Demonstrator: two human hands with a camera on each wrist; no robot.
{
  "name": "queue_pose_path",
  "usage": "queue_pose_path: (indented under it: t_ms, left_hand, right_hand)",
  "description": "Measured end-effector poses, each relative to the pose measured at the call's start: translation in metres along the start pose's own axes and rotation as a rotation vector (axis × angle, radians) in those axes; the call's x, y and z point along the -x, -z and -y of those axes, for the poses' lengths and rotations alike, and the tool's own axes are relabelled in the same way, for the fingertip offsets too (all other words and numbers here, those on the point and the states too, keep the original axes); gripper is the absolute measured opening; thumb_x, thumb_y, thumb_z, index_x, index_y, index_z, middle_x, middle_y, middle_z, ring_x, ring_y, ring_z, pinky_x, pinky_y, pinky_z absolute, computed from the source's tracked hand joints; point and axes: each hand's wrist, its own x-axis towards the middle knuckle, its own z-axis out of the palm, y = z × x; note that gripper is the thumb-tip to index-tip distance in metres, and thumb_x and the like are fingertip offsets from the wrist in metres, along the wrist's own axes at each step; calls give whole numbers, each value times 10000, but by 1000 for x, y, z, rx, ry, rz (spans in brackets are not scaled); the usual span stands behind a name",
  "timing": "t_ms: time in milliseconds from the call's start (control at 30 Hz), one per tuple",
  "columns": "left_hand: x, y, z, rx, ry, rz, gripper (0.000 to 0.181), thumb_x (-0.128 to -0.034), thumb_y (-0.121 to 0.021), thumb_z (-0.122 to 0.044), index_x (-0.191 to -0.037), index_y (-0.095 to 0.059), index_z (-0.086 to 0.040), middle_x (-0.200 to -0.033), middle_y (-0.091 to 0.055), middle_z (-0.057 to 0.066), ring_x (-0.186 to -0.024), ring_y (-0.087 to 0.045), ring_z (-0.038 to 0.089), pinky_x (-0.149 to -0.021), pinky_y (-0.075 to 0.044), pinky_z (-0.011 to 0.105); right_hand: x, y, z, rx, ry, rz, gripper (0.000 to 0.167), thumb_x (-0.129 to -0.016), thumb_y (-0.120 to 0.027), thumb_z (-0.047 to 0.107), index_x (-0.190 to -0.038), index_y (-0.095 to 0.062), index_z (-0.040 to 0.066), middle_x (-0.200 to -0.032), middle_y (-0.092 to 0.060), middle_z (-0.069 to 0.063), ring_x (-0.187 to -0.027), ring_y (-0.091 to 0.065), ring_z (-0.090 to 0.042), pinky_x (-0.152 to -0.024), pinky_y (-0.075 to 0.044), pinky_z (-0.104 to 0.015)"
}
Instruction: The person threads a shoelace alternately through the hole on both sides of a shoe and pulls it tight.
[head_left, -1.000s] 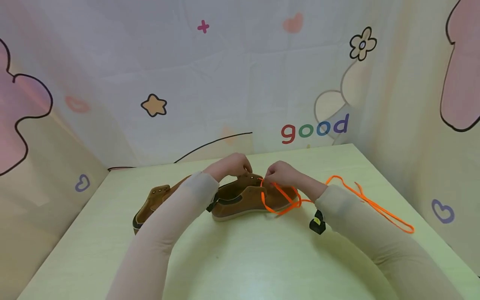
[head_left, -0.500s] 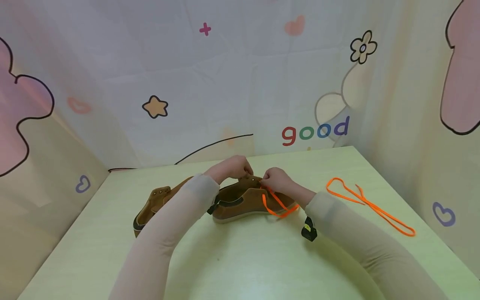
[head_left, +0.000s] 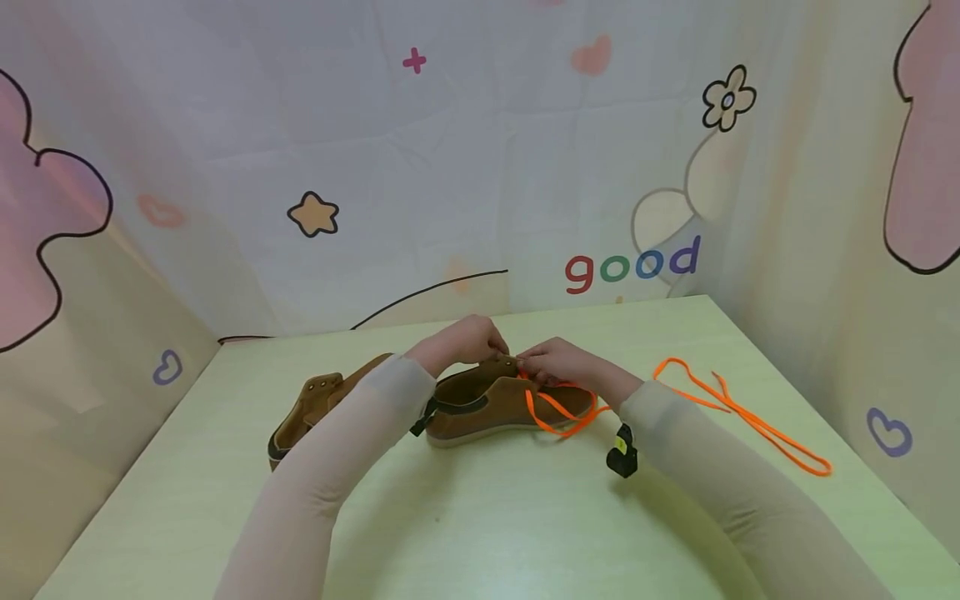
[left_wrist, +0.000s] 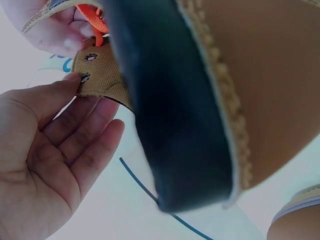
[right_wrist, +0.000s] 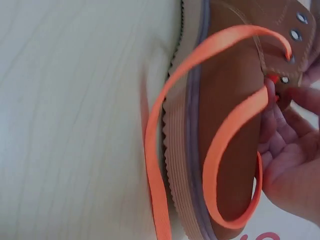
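Observation:
A brown low-top shoe (head_left: 495,404) with a pale sole stands on the table, toe to the right. My left hand (left_wrist: 47,135) pinches the edge of its eyelet flap (left_wrist: 102,70) between thumb and fingers. Orange shoelace (right_wrist: 225,145) runs through a front eyelet and loops over the toe. At the eyelets, my right hand (right_wrist: 295,135) pinches the shoelace between thumb and finger, close against the flap; the exact spot of the pinch is partly hidden. In the head view, my left hand (head_left: 465,340) and right hand (head_left: 558,362) nearly meet above the shoe.
A second brown shoe (head_left: 322,392), without visible lace, lies to the left, partly behind my left sleeve (head_left: 345,450). Another orange shoelace (head_left: 738,408) lies folded at the right of the table. A printed cloth (head_left: 450,167) hangs behind the table.
My right hand has come down and slightly left to the eyelets, and the lace loop over the toe has shifted. The left hand keeps its hold on the flap.

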Motion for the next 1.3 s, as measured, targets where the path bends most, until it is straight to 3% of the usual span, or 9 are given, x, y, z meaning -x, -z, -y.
queue_pose_path:
  t_ms: [133,233,567,733,900,1167,1300]
  left_hand:
    - [1,-2,0,1,-5,1,234,-1002,-617,-67,-1163,-786,-67,-1148,-786,96,-947,-691,181,-899,-570,297]
    - [1,-2,0,1,-8,3,242,-1003,-608,-66,-1168,-785,-71,-1149,-785,96,-982,-697,197,-921,-569,308]
    - [0,-2,2,7,-2,-1,253,-1004,-598,-73,-1180,-780,-77,-1152,-781,96,-963,-653,176,-948,-557,314]
    - [0,-4,2,1,-15,-6,258,-1008,-591,-67,-1188,-777,-77,-1148,-779,101,-877,-601,144,-890,-544,288]
    - [0,-4,1,-27,-32,-7,260,-1017,-585,-74,-1199,-771,-75,-1151,-778,101,-831,-575,118,-850,-525,263]
    - [-1,-6,3,-27,-65,-17,253,-1001,-596,-62,-1176,-779,-63,-1133,-783,96,-854,-584,126,-875,-534,270]
    - [-1,-7,3,-17,-60,-16,255,-1004,-593,-63,-1180,-778,-64,-1151,-782,93,-914,-632,144,-910,-548,285]
  right_hand:
    - [2,4,-2,-74,-28,31,406,-1041,-516,231,-1315,-662,-31,-922,-696,12,-777,-640,-73,-693,-498,-181]
    - [3,7,0,-71,-49,28,403,-1037,-529,244,-1298,-675,-26,-948,-721,3,-789,-657,-68,-710,-517,-179]
    - [-1,14,10,12,-53,11,346,-1056,-548,217,-1249,-694,-30,-734,-686,81,-655,-619,-74,-643,-504,-191]
    - [-5,12,11,57,-41,-39,308,-1053,-556,191,-1189,-719,-31,-686,-634,79,-636,-532,-88,-576,-400,-191]
    - [-12,12,17,139,-1,-111,306,-1049,-518,160,-1140,-718,-53,-697,-599,64,-640,-496,-94,-559,-383,-195]
    - [-8,43,50,36,-15,-278,364,-1085,-454,204,-1283,-656,-25,-837,-701,82,-730,-613,-35,-674,-479,-199]
    - [-4,66,72,-44,-7,-342,373,-1101,-433,216,-1342,-606,-11,-787,-693,152,-680,-636,13,-657,-474,-188]
